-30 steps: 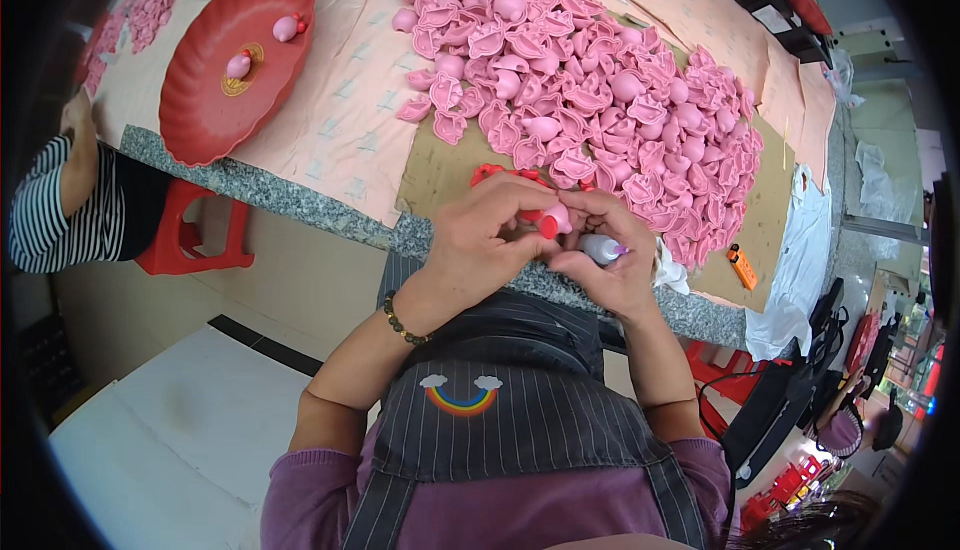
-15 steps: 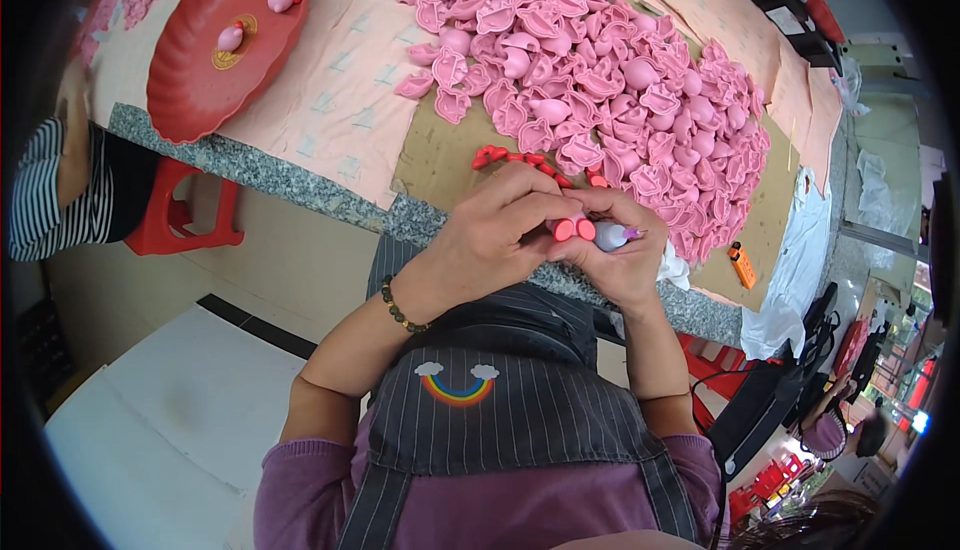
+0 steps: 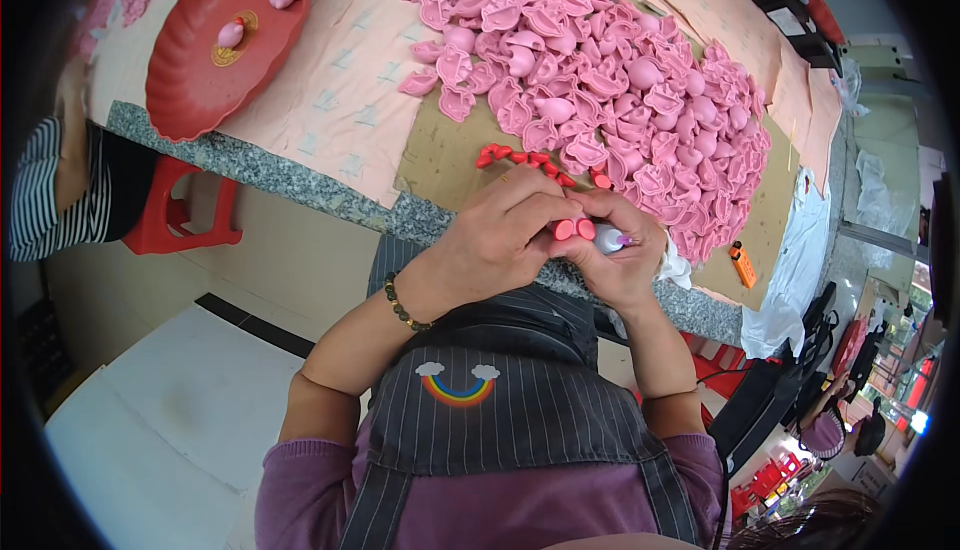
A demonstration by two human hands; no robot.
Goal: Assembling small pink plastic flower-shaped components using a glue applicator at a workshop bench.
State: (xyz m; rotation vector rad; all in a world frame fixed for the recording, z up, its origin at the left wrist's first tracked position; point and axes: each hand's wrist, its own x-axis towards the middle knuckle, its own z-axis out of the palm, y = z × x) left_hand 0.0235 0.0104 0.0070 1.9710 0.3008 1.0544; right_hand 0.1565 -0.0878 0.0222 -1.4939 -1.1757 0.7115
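Observation:
Close together at the table's front edge, both my hands pinch a small red plastic piece (image 3: 573, 229) with two rounded ends facing me. My left hand (image 3: 495, 230) is closed on its left side, fingertips curled over it. My right hand (image 3: 628, 268) grips its right side and also holds a small pale squeeze bottle (image 3: 607, 239) with a purple tip in the palm. Just beyond my fingers lies a row of small red pieces (image 3: 520, 157) on the brown board (image 3: 435, 155). Past them rises a large heap of pink molded plastic shells (image 3: 600, 80).
A red scalloped plate (image 3: 180, 100) with two pink-and-red pieces stands at the left on pink cloth (image 3: 345, 80). An orange lighter (image 3: 742, 265) and white plastic (image 3: 790, 270) lie at the right. Another person's striped sleeve (image 3: 35, 190) shows at far left, by a red stool (image 3: 190, 210).
My hands stay nearly in place around the red piece. The squeeze bottle has shifted slightly left and tilted in my right hand.

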